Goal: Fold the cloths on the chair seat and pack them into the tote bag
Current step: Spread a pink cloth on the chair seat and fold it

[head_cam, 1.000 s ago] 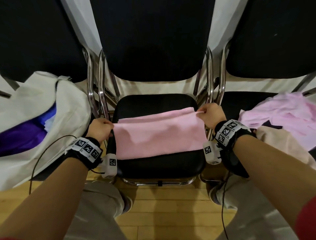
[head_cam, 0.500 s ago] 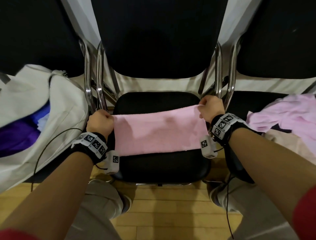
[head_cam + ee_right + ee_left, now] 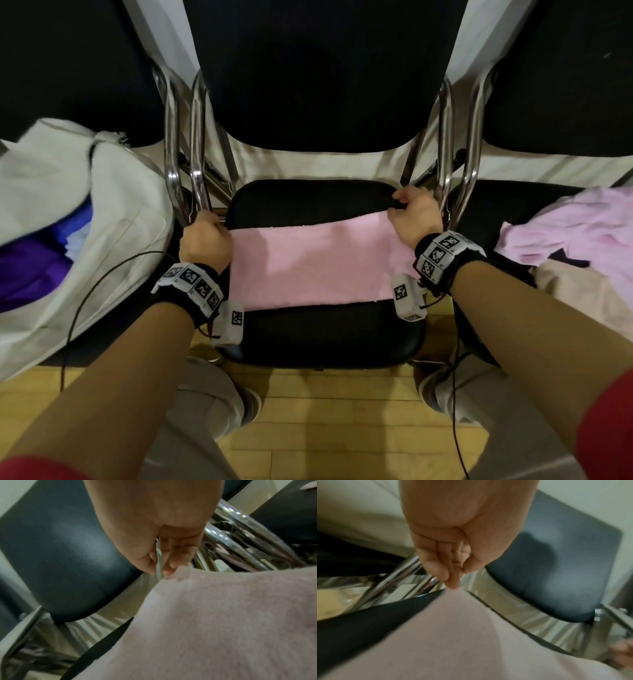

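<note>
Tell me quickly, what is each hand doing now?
Left hand: closed, pinching the left far corner of the pink cloth.
Right hand: closed, pinching the right far corner of the same cloth.

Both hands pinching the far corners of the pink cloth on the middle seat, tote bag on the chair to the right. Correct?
Not quite: the tote bag is on the chair to the left, as the head view shows. The rest holds: left hand and right hand pinch the far corners of the pink cloth on the middle seat.
</note>
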### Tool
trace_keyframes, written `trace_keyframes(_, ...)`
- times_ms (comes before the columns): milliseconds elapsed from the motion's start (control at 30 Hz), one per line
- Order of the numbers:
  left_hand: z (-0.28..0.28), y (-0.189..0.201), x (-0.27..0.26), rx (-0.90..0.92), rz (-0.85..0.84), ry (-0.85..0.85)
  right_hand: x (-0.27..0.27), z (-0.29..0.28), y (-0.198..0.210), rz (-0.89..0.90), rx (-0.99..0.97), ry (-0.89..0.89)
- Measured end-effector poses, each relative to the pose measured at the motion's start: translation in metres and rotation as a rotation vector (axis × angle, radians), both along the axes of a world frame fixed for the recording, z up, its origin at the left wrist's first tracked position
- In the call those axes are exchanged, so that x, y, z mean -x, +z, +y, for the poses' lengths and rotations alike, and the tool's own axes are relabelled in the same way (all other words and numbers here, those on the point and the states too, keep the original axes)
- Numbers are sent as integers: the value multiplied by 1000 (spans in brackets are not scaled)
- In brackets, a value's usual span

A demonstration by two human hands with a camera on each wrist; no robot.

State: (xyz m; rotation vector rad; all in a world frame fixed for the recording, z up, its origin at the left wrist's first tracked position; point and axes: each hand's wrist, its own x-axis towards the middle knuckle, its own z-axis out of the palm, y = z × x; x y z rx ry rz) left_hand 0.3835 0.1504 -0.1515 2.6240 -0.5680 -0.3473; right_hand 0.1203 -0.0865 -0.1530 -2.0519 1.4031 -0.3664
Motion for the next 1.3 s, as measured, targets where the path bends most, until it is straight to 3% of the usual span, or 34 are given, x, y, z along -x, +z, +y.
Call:
trace_keyframes(67,-4,3,9,79,-30,-41,-7,16,3,-28,64,121)
trace_keyframes(133,-11,5,25,103,7,-171,-18,38,1,53,78,300)
trace_keyframes(233,-20,0,56,-83,74,-440,-31,73,-10,263,109,574)
trace_keyframes(333,-22,-13,86,-294,11,-557,-34,99,-22,453,182,670)
trace_keyframes(567,-2,-46,90,-441,-62,-551,-9,86,-45,682,113,679)
trace_keyframes(1033,20,-46,74,-503,-30,-575,37,60,-41,732,73,539)
trace_keyframes(1300,33,-33,70,-468,26,-450,52,63,-26,628,72,357)
